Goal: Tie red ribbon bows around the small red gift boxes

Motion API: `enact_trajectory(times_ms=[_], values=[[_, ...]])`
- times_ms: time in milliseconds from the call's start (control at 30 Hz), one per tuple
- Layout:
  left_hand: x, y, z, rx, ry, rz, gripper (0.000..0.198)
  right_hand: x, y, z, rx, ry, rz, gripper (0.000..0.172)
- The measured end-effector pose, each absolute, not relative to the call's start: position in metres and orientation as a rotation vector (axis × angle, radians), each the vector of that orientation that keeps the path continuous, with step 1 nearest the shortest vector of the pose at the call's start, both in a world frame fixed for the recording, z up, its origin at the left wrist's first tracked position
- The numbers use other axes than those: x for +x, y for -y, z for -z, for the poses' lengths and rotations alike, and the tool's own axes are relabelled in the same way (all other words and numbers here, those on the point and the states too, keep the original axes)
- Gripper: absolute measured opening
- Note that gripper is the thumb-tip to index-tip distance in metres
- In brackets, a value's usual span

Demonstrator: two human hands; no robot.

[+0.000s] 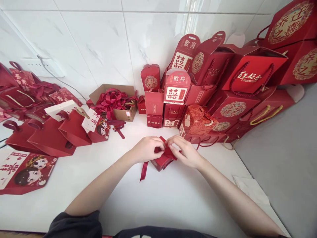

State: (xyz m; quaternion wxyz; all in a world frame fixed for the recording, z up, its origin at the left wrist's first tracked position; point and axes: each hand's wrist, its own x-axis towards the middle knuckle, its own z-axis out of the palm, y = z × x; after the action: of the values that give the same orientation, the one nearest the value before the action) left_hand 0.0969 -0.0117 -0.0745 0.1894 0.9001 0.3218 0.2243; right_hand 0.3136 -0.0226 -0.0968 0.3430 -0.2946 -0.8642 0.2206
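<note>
A small red gift box stands on the white table in front of me, turned at an angle, its top partly covered by my fingers. Dark red ribbon hangs from its left side, the loose end lying on the table. My left hand is at the upper left of the box, thumb and index finger pinched on the ribbon. On the other side, my right hand has its fingers bent and closed on the ribbon over the box's top. The fingertips hide where the ribbon crosses.
Behind the hands, an open cardboard box holds tangled red ribbons. Stacked red gift boxes line the back right against a grey panel. More red gift boxes stand at left, below a wall socket with a cable.
</note>
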Motion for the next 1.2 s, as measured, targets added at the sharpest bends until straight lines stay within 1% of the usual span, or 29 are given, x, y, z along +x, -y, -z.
enact_trajectory(times_ms=[67,233,400,567,700,767,833,933,1033,1100,1200], values=[[0.096,0.014,0.071,2.761,-0.861,-0.678,0.01,0.31,0.013,0.099,-0.781,2.179,-0.647,0.017],[0.086,0.012,0.079,3.237,-0.803,-0.842,0.018,0.306,0.0,0.109,-0.688,2.223,-0.651,0.017],[0.075,0.005,0.1,3.247,-0.604,-1.158,0.009,0.305,0.005,0.113,-0.739,2.142,-0.784,0.018],[0.075,0.004,0.111,3.143,-0.519,-1.326,0.018,0.306,0.007,0.113,-0.705,2.203,-0.62,0.014],[0.076,0.004,0.113,3.158,-0.496,-1.323,0.02,0.308,0.005,0.109,-0.68,2.326,-0.281,0.012],[0.075,0.004,0.115,3.159,-0.492,-1.309,0.021,0.309,0.004,0.104,-0.71,2.346,-0.171,0.012],[0.075,0.003,0.117,3.15,-0.506,-1.31,0.021,0.31,0.003,0.099,-0.744,2.357,-0.192,0.013],[0.075,0.003,0.119,3.125,-0.519,-1.315,0.022,0.311,0.002,0.095,-0.718,2.397,-0.322,0.019],[0.076,0.004,0.12,3.11,-0.504,-1.302,0.023,0.312,0.0,0.094,-0.658,2.402,-0.365,0.014],[0.076,0.004,0.119,3.108,-0.507,-1.3,0.021,0.313,0.0,0.093,-0.656,2.359,-0.373,0.014],[0.077,0.004,0.117,3.1,-0.506,-1.31,0.02,0.313,0.0,0.092,-0.689,2.311,-0.452,0.022]])
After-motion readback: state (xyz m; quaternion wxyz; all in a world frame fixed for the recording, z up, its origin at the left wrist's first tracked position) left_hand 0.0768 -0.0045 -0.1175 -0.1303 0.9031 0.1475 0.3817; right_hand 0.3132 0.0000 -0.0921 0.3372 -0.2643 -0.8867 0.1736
